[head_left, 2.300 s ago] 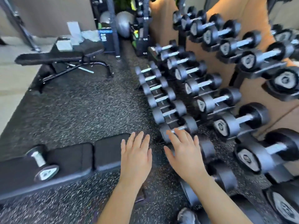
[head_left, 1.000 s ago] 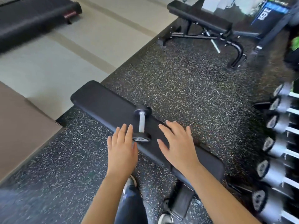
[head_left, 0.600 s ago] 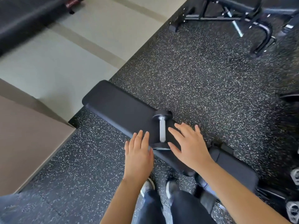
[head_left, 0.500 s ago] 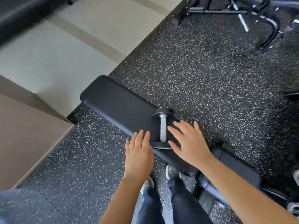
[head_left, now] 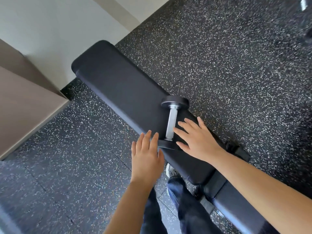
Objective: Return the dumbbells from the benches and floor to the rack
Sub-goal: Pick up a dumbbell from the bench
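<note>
A small dumbbell [head_left: 172,122] with black round ends and a silver handle lies across a black padded bench [head_left: 121,85]. My right hand [head_left: 197,139] hovers just right of the handle, fingers spread, its fingertips at the bar. My left hand [head_left: 146,154] is flat and open at the near end of the dumbbell, over the bench's front edge. Neither hand grips anything. The rack is out of view.
Speckled black rubber flooring [head_left: 236,68] surrounds the bench. A pale floor strip [head_left: 59,22] and a beige block [head_left: 20,105] lie to the left. My legs and a shoe [head_left: 170,171] stand against the bench's near side.
I turned from the rack to the bench and leaned in. Both hands have closed in on the dumbbell, the right one reaching the handle.
</note>
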Demonstrator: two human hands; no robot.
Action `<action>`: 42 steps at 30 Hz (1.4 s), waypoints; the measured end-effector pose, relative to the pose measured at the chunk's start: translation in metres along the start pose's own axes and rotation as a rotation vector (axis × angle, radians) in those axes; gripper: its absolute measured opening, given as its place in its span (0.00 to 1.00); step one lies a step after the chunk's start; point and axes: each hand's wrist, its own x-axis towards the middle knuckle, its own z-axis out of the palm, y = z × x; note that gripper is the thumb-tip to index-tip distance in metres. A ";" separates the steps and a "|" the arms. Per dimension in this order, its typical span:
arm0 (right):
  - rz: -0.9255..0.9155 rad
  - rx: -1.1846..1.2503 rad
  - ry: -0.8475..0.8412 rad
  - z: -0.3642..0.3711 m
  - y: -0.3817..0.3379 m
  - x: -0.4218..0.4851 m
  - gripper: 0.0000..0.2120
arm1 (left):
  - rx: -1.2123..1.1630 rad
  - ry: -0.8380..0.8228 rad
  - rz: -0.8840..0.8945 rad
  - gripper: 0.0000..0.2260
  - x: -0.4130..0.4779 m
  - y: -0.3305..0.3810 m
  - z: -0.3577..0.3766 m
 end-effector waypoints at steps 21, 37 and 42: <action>-0.320 0.102 -0.318 0.115 0.056 0.059 0.27 | -0.114 0.051 -0.219 0.22 0.034 -0.011 0.115; -0.567 -0.075 -0.103 0.134 0.066 0.086 0.25 | -0.182 0.107 -0.260 0.26 0.033 0.003 0.139; -0.419 -0.042 -0.051 0.137 0.057 0.078 0.23 | -0.177 0.124 -0.286 0.31 0.035 -0.001 0.139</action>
